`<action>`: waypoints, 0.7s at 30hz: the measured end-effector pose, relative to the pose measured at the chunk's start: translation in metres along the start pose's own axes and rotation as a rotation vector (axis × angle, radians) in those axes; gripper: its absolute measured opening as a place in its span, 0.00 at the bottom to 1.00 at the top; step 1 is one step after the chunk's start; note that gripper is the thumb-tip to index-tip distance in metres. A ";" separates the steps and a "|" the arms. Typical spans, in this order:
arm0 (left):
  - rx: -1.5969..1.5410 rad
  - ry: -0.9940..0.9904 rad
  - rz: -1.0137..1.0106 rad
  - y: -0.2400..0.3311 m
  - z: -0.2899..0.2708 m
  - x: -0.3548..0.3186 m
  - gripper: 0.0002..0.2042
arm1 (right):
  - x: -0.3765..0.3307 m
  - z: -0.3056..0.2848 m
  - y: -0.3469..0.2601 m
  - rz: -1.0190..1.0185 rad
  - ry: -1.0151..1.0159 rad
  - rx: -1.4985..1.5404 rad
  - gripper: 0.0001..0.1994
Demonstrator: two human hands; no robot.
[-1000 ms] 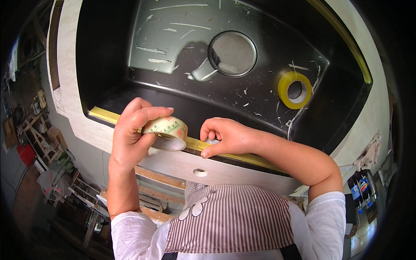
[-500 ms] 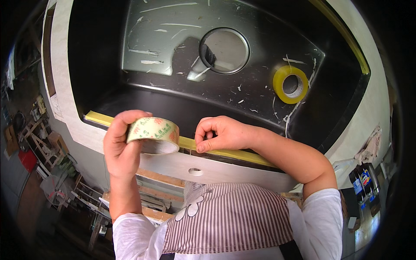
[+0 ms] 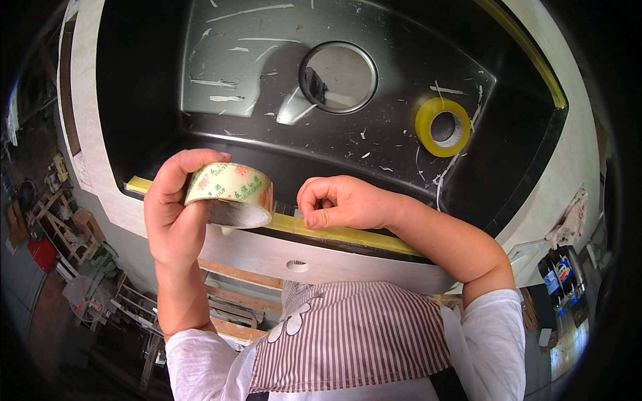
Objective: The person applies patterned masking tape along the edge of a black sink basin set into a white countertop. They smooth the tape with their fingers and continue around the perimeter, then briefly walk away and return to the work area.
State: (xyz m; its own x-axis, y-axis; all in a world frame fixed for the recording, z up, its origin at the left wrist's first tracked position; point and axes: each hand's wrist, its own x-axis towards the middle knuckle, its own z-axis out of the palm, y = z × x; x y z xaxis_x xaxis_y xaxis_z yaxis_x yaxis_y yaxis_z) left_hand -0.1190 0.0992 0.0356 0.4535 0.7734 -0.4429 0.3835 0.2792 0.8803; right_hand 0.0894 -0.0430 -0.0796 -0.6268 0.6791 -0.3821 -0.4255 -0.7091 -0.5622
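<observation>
My left hand [image 3: 175,214] grips a roll of packing tape [image 3: 231,187], cream-coloured with green and red print. Its thumb and fingers clasp the roll's left side, and the hollow core faces me. Just right of the roll, my right hand [image 3: 341,204] is closed in a pinch. A faint see-through strip shows at its fingertips, seemingly the loose end of the tape. Both hands are over the near rim of a black basin [image 3: 267,144]. Yellow tape [image 3: 361,237] runs along that rim beneath them.
A yellow tape roll [image 3: 443,127] lies inside the basin, right of its round drain hole [image 3: 338,77], among scattered white scraps. More yellow tape [image 3: 528,50] lines the far right rim. A pale worktop [image 3: 234,250] surrounds the basin. Dark bottles [image 3: 558,277] stand at right.
Both hands and the cream roll appear slightly farther left and higher in the picture. The basin has shifted slightly left in view too. My grips look the same.
</observation>
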 end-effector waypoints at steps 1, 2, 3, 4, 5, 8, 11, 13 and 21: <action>0.001 -0.008 -0.004 0.000 0.000 0.002 0.24 | 0.000 -0.001 0.002 -0.010 0.002 0.025 0.10; 0.003 -0.015 -0.008 0.000 0.000 0.004 0.24 | 0.000 -0.001 0.005 -0.021 0.004 0.050 0.10; 0.011 -0.010 0.000 0.000 0.002 0.006 0.24 | 0.000 -0.002 0.007 -0.031 0.006 0.074 0.10; 0.019 -0.006 0.008 0.002 0.005 0.009 0.25 | 0.001 -0.001 0.007 -0.029 0.017 0.068 0.09; 0.027 -0.001 0.016 0.002 0.006 0.010 0.25 | 0.001 0.002 0.007 -0.027 0.028 0.061 0.09; 0.042 -0.044 0.044 -0.005 0.000 0.011 0.24 | 0.004 0.005 0.012 -0.092 0.061 -0.133 0.10; 0.201 -0.120 0.105 -0.012 -0.009 0.007 0.24 | 0.007 0.009 0.007 -0.082 0.056 -0.249 0.10; 0.231 -0.097 0.100 -0.013 -0.008 0.003 0.24 | 0.008 0.010 0.005 -0.066 0.051 -0.307 0.10; 0.283 -0.118 0.108 -0.022 -0.012 0.001 0.24 | 0.007 0.018 0.001 -0.078 0.132 -0.396 0.10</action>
State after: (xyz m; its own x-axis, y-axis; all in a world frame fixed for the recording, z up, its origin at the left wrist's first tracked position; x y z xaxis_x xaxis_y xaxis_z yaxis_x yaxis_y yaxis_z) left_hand -0.1365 0.1005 0.0178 0.5878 0.7138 -0.3808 0.5290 0.0170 0.8484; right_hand 0.0729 -0.0425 -0.0693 -0.5024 0.7647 -0.4035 -0.1690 -0.5445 -0.8215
